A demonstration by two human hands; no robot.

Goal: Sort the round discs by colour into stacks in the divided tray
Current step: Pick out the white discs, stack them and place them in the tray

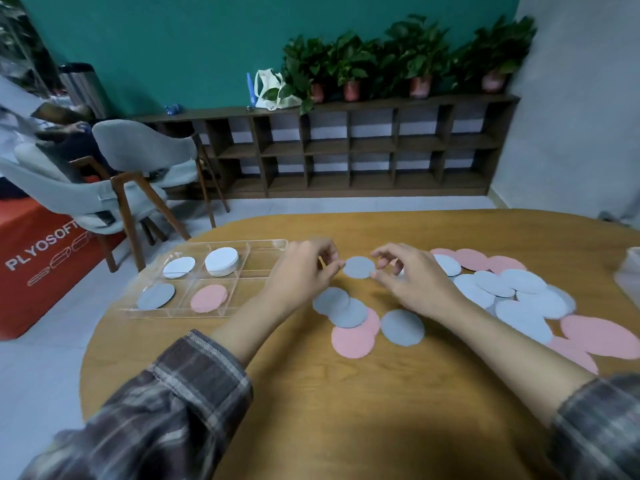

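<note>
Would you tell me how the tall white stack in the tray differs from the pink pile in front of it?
The white stack is many discs high; the pink pile looks almost flat. In the tray, the white stack fills the far middle compartment, the pink pile the near middle one. Both are round.

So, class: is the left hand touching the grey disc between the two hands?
Touching. The head view shows the left hand pinching the grey disc at its left edge, no gap visible; the right hand holds the opposite edge.
</note>
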